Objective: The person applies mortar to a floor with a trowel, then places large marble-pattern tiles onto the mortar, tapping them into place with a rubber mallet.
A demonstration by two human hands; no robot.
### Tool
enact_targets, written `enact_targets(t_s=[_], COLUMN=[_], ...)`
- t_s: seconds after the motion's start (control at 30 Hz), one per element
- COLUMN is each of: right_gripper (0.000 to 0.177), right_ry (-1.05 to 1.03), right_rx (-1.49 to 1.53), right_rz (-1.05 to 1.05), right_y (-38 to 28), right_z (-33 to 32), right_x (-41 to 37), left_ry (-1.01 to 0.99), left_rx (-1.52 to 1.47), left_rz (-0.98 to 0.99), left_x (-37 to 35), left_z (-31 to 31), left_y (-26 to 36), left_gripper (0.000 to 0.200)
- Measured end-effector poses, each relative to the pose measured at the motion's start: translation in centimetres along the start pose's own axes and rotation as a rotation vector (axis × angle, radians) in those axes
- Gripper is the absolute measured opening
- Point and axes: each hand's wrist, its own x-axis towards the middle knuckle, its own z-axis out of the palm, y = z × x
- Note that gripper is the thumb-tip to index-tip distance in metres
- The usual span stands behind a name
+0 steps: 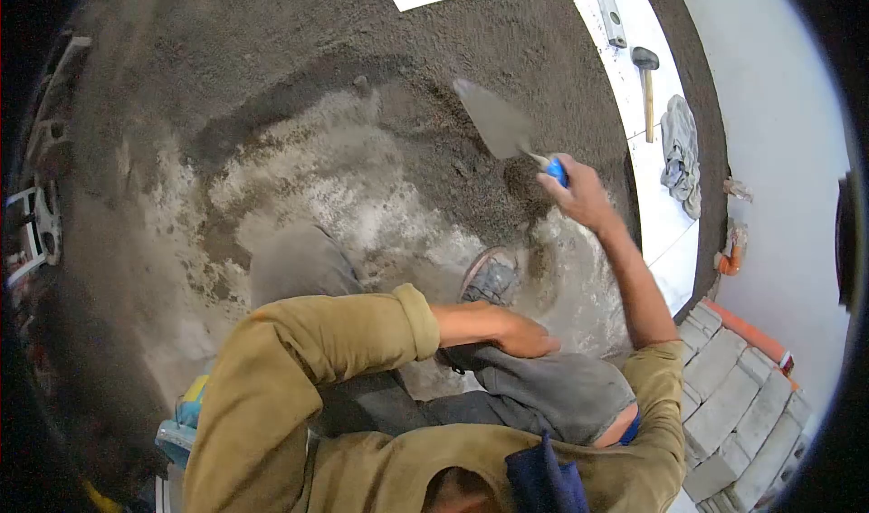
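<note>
Grey sand [299, 52] covers the ground before us, scraped thin to pale patches near our shoe [491, 278]. Our right hand [584, 196] is clamped on the blue handle of a trowel [496, 119], whose blade is tilted over the heap. Our left hand [520, 337] rests slack on our knee [561, 391], gripping nothing. A hammer [646, 79], level [608, 6] and rag [681, 147] lie on white tiles [652, 196] at right, with stacked pavers [733, 395] nearer us.

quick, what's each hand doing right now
Left hand: open, resting on the knee, holding nothing.
Right hand: closed on the trowel by its blue handle.
</note>
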Motion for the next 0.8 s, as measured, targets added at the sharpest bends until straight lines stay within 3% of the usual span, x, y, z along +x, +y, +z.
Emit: enact_targets(t_s=[0.23, 0.37, 0.5, 0.63, 0.7, 0.77, 0.8], right_gripper=[0.039, 0.037, 0.035, 0.037, 0.027, 0.029, 0.033], right_ry=[-0.251, -0.199, -0.052, -0.047, 0.113, 0.18, 0.195], right_rx=[-0.375, -0.348, -0.367, -0.4, -0.396, -0.385, -0.332], right_rz=[-0.247, -0.275, -0.422, -0.267, -0.26, -0.217, -0.078], right_y=[4.7, 4.4, 3.2, 1.5, 2.0, 2.2, 2.3], right_z=[-5.1, -5.5, -5.1, -5.6, -5.6, -5.4, -5.2], right_x=[-0.3, 5.6, 11.8, 13.9, 13.9, 12.4, 11.5], left_ry=[-0.025, -0.012, -0.026, -0.035, -0.037, -0.036, -0.012], left_rx=[-0.008, 0.048, -0.109, -0.172, -0.161, -0.143, -0.096], left_rz=[-0.008, 0.049, -0.082, -0.119, -0.104, -0.086, -0.026], left_x=[0.8, 0.4, -0.4, -0.5, -0.2, -0.2, -0.2], left_z=[-0.3, -1.0, -1.8, -2.1, -2.1, -1.9, -1.8], left_y=[0.2, 0.2, 0.9, 1.3, 0.9, 0.5, 0.3], left_gripper=[0.049, 0.045, 0.051, 0.056, 0.055, 0.055, 0.049])
